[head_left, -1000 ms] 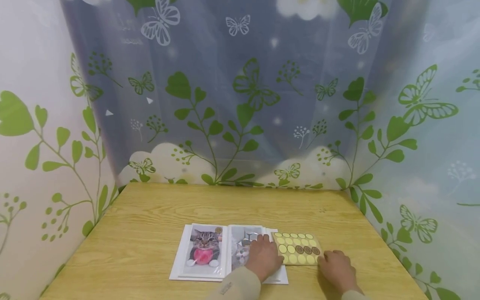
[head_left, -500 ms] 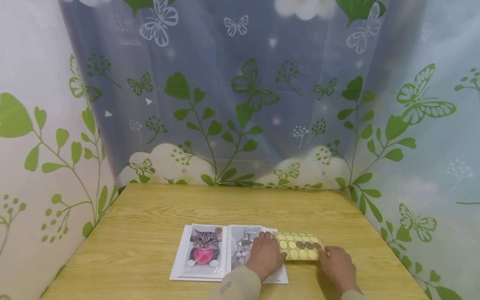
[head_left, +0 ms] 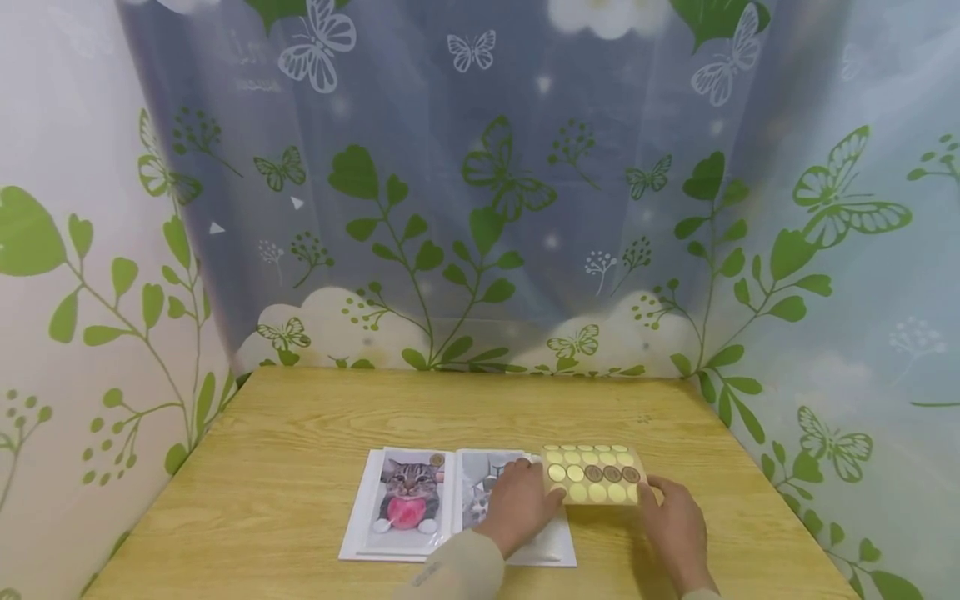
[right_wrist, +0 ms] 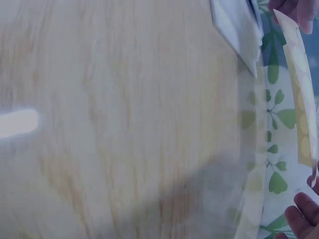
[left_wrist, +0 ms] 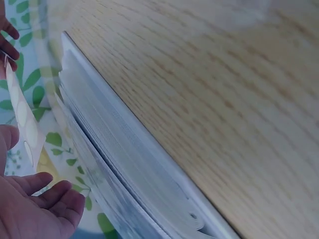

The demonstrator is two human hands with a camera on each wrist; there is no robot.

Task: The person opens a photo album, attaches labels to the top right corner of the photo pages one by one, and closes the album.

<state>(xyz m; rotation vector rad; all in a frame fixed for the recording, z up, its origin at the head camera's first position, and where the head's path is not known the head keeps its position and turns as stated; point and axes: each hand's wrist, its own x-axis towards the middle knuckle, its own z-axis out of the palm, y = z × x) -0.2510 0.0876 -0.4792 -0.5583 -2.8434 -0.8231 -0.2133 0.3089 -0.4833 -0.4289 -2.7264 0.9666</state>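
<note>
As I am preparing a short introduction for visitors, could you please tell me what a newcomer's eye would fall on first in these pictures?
Probably the large leaf-and-butterfly backdrop, behind the table. Then the cat picture on the left side of the open album, and the sheet of yellow and brown circles between the left hand and the right hand.

Left grip (head_left: 519,506) and right grip (head_left: 677,523) both pinch, apart, thumbs (head_left: 556,498) turned inward.

Your left hand (head_left: 517,507) and right hand (head_left: 677,527) hold a pale-yellow rectangular sheet (head_left: 592,477) of yellow and brown circles above the counter (head_left: 450,408); a white cat-photo album (head_left: 408,510) lies open to its left.
</note>
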